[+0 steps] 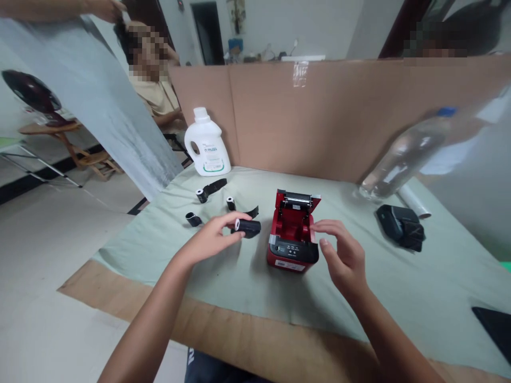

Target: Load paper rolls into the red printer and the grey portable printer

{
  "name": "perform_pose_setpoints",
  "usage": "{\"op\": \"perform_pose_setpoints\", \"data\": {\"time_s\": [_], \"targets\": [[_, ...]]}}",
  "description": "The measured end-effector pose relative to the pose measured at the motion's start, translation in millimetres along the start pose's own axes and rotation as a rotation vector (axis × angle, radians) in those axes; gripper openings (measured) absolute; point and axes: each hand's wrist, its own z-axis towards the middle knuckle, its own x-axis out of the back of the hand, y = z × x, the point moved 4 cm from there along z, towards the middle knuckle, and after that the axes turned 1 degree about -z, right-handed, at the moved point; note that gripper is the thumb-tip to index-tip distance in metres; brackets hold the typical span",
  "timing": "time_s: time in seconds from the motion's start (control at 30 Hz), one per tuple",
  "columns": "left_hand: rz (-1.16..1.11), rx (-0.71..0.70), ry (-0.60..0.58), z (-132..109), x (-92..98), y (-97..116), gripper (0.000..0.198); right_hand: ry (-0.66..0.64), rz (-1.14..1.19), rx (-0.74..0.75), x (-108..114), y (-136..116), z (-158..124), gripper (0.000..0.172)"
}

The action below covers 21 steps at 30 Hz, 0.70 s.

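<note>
A red and black receipt printer (293, 255) stands in the middle of the cloth-covered table, its lid tipped up and its red paper bay bare. Just left of it, my left hand (215, 234) pinches a black paper roll (249, 225) with a white core between thumb and fingers. My right hand (343, 255) is at the printer's right side, fingers apart, with fingertips at or very near the housing; contact is hard to tell. Beyond my left hand lie other black rolls: one with a loose tail (202, 196), one small roll (230, 202), and one on its side (194, 219).
A white detergent jug (207, 143) stands at the back left before a cardboard screen (295, 117). On the right are a large clear bottle (403, 154), leaning, and a dark device (399, 226). A dark flat object (495, 330) lies at the right edge. People are behind.
</note>
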Motion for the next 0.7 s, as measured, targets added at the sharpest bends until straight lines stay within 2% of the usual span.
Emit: {"op": "perform_pose_setpoints", "data": {"time_s": [0.07,0.13,0.2,0.27,0.33,0.4,0.57,0.7], "targets": [[-0.111,-0.066,-0.02,-9.3,-10.4,20.3,0.032,-0.222,0.013,-0.08,-6.0,-30.8,22.9,0.021],[-0.165,-0.141,-0.036,-14.4,-22.6,37.2,0.032,-0.505,0.027,-0.253,-19.3,-49.2,38.1,0.026],[-0.173,-0.204,-0.032,-16.0,-33.6,47.9,0.033,-0.754,0.078,-0.412,-32.2,-55.9,43.4,0.03],[-0.158,-0.234,-0.014,-15.3,-42.4,51.8,0.035,-0.887,0.156,-0.527,-39.6,-52.9,43.0,0.033],[-0.151,-0.22,0.008,-14.1,-49.4,50.2,0.035,-0.921,0.213,-0.589,-40.9,-44.2,41.1,0.033],[-0.178,-0.163,0.029,-13.9,-56.6,46.1,0.038,-0.896,0.234,-0.582,-37.3,-34.5,40.6,0.029],[-0.372,-0.037,0.069,-20.7,-83.9,42.0,0.059,-0.711,0.104,-0.464,-20.8,-11.8,48.4,0.021],[-0.51,0.0,0.053,-28.4,-111.3,39.7,0.058,-0.633,0.034,-0.475,-17.1,6.6,51.2,0.02]]}}
